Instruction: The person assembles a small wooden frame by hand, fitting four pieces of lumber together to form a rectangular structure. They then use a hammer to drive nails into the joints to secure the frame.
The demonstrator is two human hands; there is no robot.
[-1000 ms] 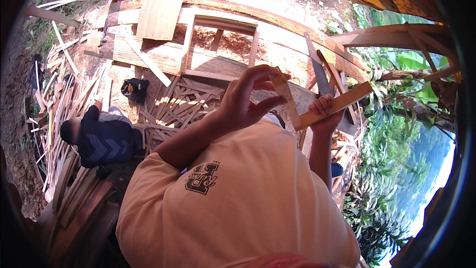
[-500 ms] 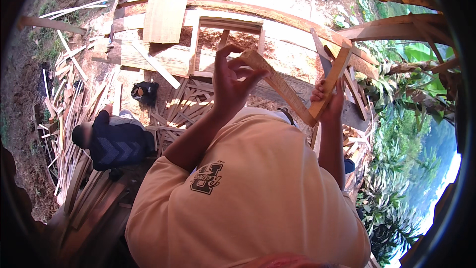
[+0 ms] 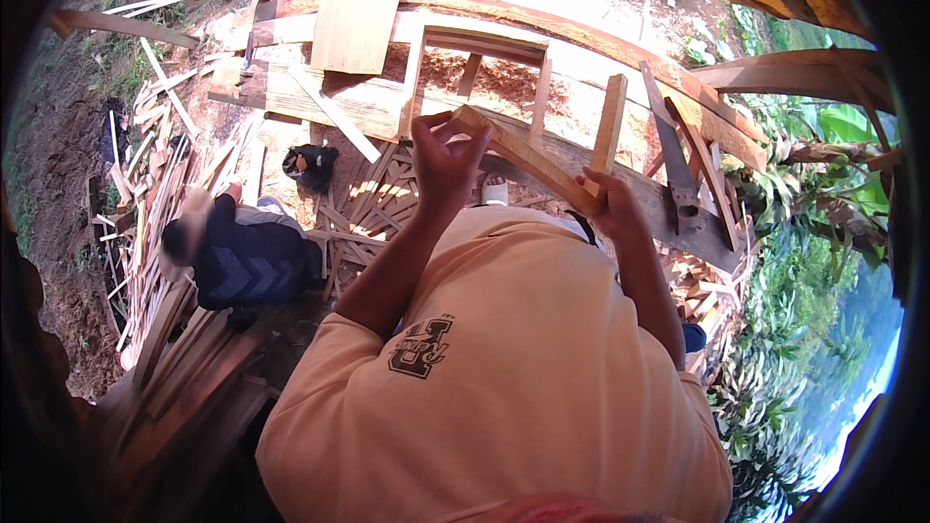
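Two pale wooden strips meet at an angle in front of my chest. The longer-looking strip (image 3: 531, 157) runs from my left hand (image 3: 448, 167) down to my right hand (image 3: 616, 205). Thumb and fingers of the left hand pinch its far end. My right hand grips the place where the strips meet, its fingers around the wood. From there the second strip (image 3: 610, 123) points up and away from me; whether the two are fastened is hidden. A handsaw (image 3: 670, 153) lies just right of it on the plank bench (image 3: 635, 196).
A rectangular wooden frame (image 3: 412, 87) stands on the bench, with a flat board (image 3: 356, 24) to its left. Offcuts (image 3: 373, 203) and a black bag (image 3: 310, 167) are below. Another person (image 3: 254, 261) crouches at left near piled strips (image 3: 160, 242). Plants (image 3: 775, 329) edge the right.
The angled strips have turned, so the second strip now points more straight away from me. My right hand has shifted to the corner. The whole view has moved slightly.
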